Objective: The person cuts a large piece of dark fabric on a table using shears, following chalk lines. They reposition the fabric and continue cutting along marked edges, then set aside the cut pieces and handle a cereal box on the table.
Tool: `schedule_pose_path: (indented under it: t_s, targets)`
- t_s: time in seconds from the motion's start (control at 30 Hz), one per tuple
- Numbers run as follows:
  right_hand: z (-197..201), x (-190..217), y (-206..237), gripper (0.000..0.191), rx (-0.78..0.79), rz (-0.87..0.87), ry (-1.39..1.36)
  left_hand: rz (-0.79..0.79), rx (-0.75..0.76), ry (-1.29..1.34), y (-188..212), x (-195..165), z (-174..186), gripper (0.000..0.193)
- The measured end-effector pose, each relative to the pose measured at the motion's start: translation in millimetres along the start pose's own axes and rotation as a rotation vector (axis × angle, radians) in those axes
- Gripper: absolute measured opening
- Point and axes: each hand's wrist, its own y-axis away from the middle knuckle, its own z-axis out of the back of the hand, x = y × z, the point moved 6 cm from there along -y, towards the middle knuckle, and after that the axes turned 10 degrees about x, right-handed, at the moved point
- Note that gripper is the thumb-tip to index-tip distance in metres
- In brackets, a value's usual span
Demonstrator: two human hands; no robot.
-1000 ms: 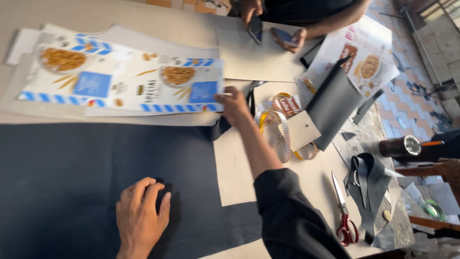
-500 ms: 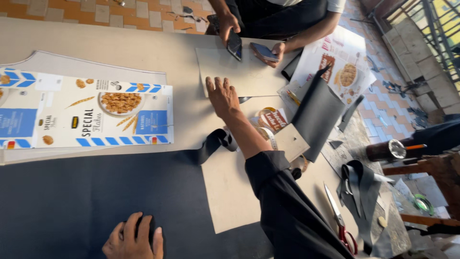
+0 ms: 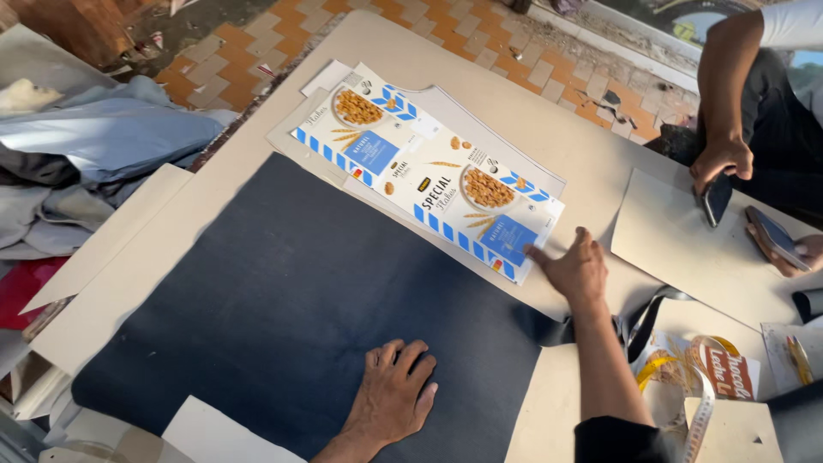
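Currently the left hand [image 3: 393,393] lies palm down, fingers spread and holding nothing, on a large dark navy sheet [image 3: 283,309] of smooth, matte material that covers much of the tabletop [image 3: 549,129]. The right hand [image 3: 576,267] is likewise flat and open, its grip on nothing; its fingertips touch the near corner of a flattened cereal box [image 3: 429,176], a glossy printed card in white with blue striped edges and pictures of flakes. That box rests on a larger pale grey card of similar outline, just beyond the far edge of the navy sheet. The tabletop surface is plain beige board. To the right lies a separate rectangular grey card [image 3: 686,249], and nearer the camera a yellow measuring tape [image 3: 677,377] curls over a printed wrapper. Across the tabletop, another person's hand [image 3: 718,163] holds a dark phone [image 3: 715,199] upright at its edge. Crumpled grey-blue cloth [image 3: 111,137] is heaped on the floor to the left.
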Motion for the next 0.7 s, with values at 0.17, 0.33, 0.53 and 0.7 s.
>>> schedule_pose_path:
  t_s: [0.17, 0.33, 0.53, 0.7]
  targets:
    - [-30, 18, 1, 0.129, 0.021, -0.048, -0.115, -0.016, -0.009, -0.022, 5, 4, -2, 0.039]
    - [-41, 28, 1, 0.116, 0.059, -0.129, -0.141, -0.038, -0.027, -0.012, 8, 7, 4, 0.039]
    - [-47, 65, 19, 0.120, 0.265, 0.025, 0.128, -0.045, -0.013, 0.004, 11, 11, 3, 0.040]
    - [-41, 96, 27, 0.101, 0.360, 0.330, 0.246, -0.054, -0.012, 0.000, 11, 9, 6, 0.041]
